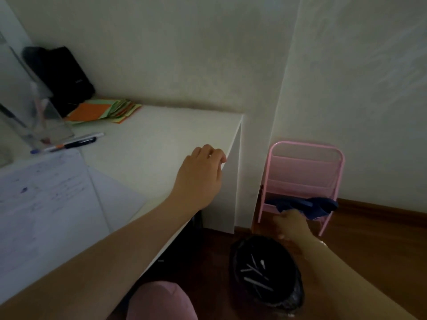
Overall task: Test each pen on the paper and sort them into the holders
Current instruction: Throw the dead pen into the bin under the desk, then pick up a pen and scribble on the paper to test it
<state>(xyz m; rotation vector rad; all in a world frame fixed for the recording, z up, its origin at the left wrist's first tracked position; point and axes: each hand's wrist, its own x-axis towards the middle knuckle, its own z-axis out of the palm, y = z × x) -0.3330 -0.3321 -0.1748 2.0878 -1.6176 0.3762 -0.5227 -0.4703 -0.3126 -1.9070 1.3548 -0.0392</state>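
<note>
A white sheet of paper [46, 188] with blue scribbles lies on the white desk [150, 135] at the left. Beyond it lie two pens [69, 143], a black one and a white one, beside a clear holder [34, 118] with pens standing in it. My left hand [198, 179] rests at the desk's right edge with its fingers curled and nothing in it. My right hand [291, 225] hangs low beside the desk, just above a black-lined bin [238, 257] on the floor. It is blurred, and no pen shows in it. Several pens [256, 276] lie inside the bin.
A stack of orange and green paper [104, 110] and a black bag [62, 77] sit at the desk's back left. A pink metal rack [305, 181] with a dark blue cloth [307, 205] stands against the wall behind the bin. The floor is brown wood.
</note>
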